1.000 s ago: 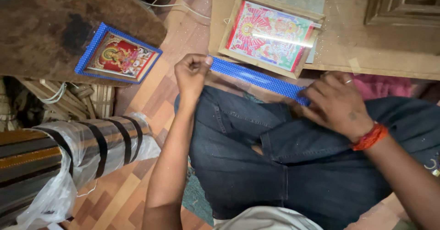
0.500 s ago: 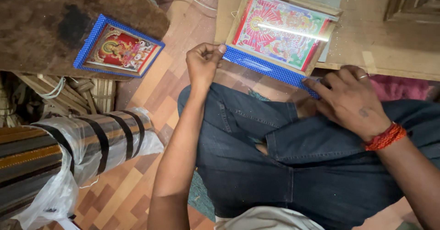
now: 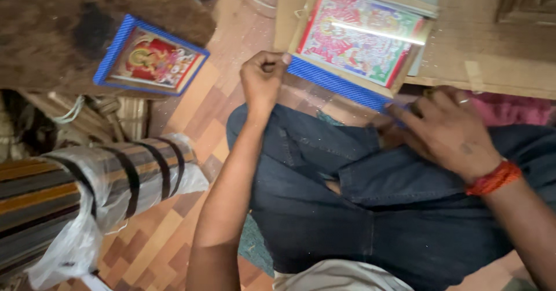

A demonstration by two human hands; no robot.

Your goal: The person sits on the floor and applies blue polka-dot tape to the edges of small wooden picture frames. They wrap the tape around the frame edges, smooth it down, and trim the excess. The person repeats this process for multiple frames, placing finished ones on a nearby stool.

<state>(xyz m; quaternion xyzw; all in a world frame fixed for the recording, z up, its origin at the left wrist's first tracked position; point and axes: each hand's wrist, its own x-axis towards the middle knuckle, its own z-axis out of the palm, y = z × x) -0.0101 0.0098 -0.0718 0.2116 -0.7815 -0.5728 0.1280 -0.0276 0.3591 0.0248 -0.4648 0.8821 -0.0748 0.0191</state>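
Nearest: dark denim lap [image 3: 370, 210] of the seated person, filling the lower middle; patterned wood floor [image 3: 156, 239] to its left.

Item, left hand [image 3: 263, 79]: fist closed, thumb and fingers pinched on the near-left end of a blue frame strip [image 3: 336, 82]. Half a second back the fist sat at the strip's end with a gap to the picture; now strip and picture edge lie together.

Item, right hand [image 3: 449, 131]: fingers spread flat, pressing the strip's far-right end against the knee; whether they clamp it cannot be told. Red thread band [image 3: 493, 178] at the wrist.

Item, unframed colour picture [image 3: 362, 36] in a pale wooden mount, lying on a board [image 3: 498, 65]; the blue strip runs along its near edge, touching it. Compared with a second ago, the strip has gone from the lap up to that edge.

Item, finished blue-framed picture [image 3: 152, 59], on a brown mat [image 3: 52, 30], well apart to the left.

Item, plastic-wrapped bundle of striped mouldings [image 3: 87, 192], lower left, hemming the floor strip beside the leg.

Open room: bare floor between bundle, mat and knee; board surface right of the picture.
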